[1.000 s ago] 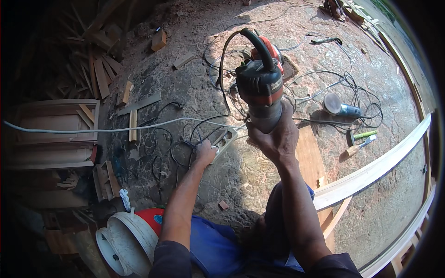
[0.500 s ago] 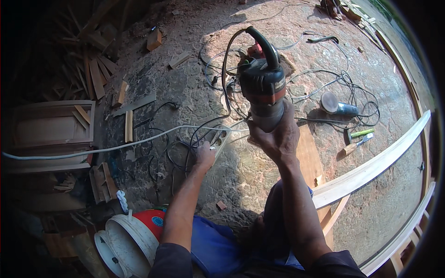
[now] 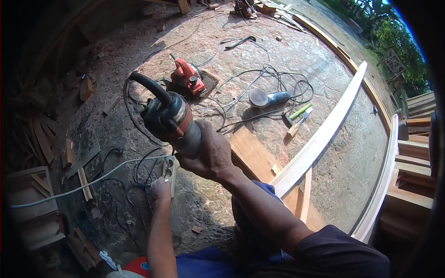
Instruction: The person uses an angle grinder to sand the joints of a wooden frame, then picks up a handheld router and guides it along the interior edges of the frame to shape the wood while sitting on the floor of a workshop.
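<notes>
My right hand [image 3: 211,150] grips the grey lower part of a trim router [image 3: 169,121], which has a black body and an orange band. The tool is held up above the floor, tilted to the left, its cord looping from the top end. Lower down, my left hand [image 3: 161,187] is at the side of a pale power strip [image 3: 170,173] on the floor. Its fingers are closed there, and what they pinch is too small to make out. Dark cords [image 3: 141,173] tangle beside that hand, and a light cable [image 3: 106,169] runs to the strip from the left.
Beyond the router lie a red power tool [image 3: 187,76] and a grinder [image 3: 276,97] among loose cords. A green-handled hammer [image 3: 300,112] and a wooden-handled chisel [image 3: 293,130] are at right. A long pale plank [image 3: 324,134] slants past a brown board [image 3: 250,148]. Wood scraps line the left.
The view has turned to the right. The router tilts further left and has uncovered the red power tool behind it. My left hand stays at the power strip.
</notes>
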Available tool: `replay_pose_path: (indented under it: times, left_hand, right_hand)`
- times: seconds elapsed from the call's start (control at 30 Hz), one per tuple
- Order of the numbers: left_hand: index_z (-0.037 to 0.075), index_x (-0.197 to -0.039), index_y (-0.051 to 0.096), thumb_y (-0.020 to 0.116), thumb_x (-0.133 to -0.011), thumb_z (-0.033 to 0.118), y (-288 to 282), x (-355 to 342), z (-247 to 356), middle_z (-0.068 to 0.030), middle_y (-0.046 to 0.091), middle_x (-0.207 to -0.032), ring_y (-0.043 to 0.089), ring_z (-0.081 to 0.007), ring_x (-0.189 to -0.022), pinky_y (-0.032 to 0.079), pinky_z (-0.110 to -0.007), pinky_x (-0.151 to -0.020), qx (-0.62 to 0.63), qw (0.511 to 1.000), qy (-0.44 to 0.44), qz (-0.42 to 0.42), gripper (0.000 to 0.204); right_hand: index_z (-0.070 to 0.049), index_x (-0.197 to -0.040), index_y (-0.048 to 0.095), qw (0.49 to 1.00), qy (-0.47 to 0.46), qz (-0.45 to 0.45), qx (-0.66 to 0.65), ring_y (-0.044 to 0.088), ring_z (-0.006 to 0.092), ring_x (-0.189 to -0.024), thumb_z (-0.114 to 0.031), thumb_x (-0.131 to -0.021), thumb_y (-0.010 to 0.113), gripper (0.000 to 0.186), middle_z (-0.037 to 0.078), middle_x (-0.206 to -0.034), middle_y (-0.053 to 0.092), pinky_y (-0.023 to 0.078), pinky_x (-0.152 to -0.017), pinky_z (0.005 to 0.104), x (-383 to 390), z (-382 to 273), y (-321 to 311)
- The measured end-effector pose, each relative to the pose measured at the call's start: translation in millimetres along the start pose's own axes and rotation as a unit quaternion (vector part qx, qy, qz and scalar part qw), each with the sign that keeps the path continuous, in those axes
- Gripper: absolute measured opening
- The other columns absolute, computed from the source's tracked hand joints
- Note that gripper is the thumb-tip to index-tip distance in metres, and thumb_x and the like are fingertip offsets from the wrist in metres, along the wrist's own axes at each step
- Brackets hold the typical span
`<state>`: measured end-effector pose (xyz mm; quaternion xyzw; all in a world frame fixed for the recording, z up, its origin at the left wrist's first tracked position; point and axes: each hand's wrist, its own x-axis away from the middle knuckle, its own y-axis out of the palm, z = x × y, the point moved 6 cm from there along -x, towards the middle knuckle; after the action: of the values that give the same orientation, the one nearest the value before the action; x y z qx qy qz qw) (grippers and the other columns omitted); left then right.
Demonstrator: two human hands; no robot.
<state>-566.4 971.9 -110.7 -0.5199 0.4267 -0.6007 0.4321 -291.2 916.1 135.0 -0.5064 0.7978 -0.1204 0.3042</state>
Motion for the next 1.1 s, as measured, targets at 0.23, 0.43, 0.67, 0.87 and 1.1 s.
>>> replay_pose_path:
  times: [0.23,0.43,0.67,0.87,1.1]
  left_hand:
    - [-0.005,-0.103,0.065,0.053,-0.099,0.015,-111,77,8,-0.0217,0.066,-0.095,0.065,-0.0384,-0.091,0.051,-0.039,-0.085,0.366,0.919,0.102,0.104,0.024]
    - [-0.002,-0.128,0.061,0.052,-0.108,0.039,-257,216,41,-0.0080,0.066,-0.117,0.062,-0.0178,-0.104,0.049,-0.032,-0.093,0.561,0.828,0.001,0.013,0.046]
    - [-0.001,-0.152,0.038,0.063,-0.084,0.079,-460,324,140,-0.0106,0.062,-0.134,0.061,-0.0203,-0.117,0.047,-0.034,-0.096,0.634,0.764,0.098,-0.066,0.107]
    - [-0.002,-0.152,0.031,0.088,-0.076,0.054,-585,373,282,-0.0138,0.055,-0.137,0.053,-0.0227,-0.130,0.043,-0.041,-0.112,0.686,0.646,0.232,-0.241,0.110]
    - [0.001,-0.148,0.033,0.092,-0.078,0.029,-649,418,371,-0.0111,0.056,-0.135,0.057,-0.0206,-0.124,0.049,-0.034,-0.105,0.691,0.608,0.269,-0.283,0.096]
  right_hand:
    - [-0.007,-0.129,0.051,0.995,0.004,-0.085,-0.054,0.069,0.0365,-0.098,-0.036,-0.069,0.083,0.074,0.016,-0.108,0.068,0.051,-0.087,0.0483,29,-68,-7]
    - [-0.008,-0.130,0.051,0.988,0.048,-0.137,-0.044,0.069,0.0368,-0.102,-0.036,-0.069,0.081,0.074,0.017,-0.111,0.068,0.052,-0.086,0.0493,64,-98,-76]
    - [-0.008,-0.131,0.051,0.972,0.109,-0.207,-0.027,0.068,0.0381,-0.103,-0.037,-0.068,0.082,0.076,0.018,-0.111,0.068,0.052,-0.086,0.0499,74,-218,-241]
    - [-0.006,-0.126,0.054,0.958,0.187,-0.217,0.016,0.070,0.0404,-0.093,-0.039,-0.068,0.084,0.073,0.018,-0.102,0.070,0.056,-0.079,0.0496,64,-311,-404]
    - [-0.008,-0.123,0.056,0.965,0.191,-0.156,0.090,0.070,0.0397,-0.095,-0.044,-0.068,0.087,0.073,0.019,-0.105,0.070,0.056,-0.081,0.0493,53,-359,-508]
